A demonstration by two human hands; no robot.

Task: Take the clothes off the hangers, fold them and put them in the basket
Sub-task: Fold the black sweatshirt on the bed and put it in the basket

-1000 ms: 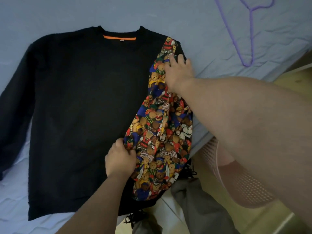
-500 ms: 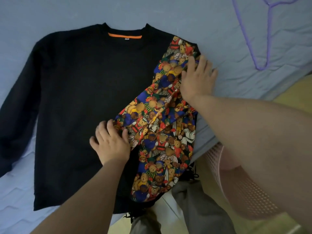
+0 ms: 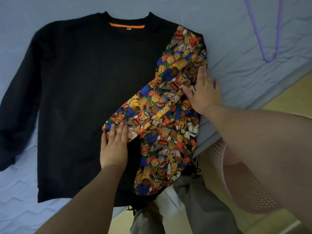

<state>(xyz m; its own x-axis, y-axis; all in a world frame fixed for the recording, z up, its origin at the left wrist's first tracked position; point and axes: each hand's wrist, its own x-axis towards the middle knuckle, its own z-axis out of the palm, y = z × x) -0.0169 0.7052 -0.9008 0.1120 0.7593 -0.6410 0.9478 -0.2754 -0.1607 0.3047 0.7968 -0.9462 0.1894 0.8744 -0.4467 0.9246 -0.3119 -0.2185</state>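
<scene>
No readable text — the sweater's (image 3: 81,98) small neck tag (image 3: 129,28) seems blank.

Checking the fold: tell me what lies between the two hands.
Head view: only the bear-print sleeve, folded across the black sweatshirt, spans left hand to right hand.

Matt black cloth sweatshirt (image 3: 81,92)

A sweatshirt (image 3: 81,98) lies flat on the bed (image 3: 236,31), its right sleeve (image 3: 162,105) folded across the body. A hanger (image 3: 270,39) lies on the bed to the right. A mesh basket (image 3: 249,186) stands beside the bed, lower right.
</scene>
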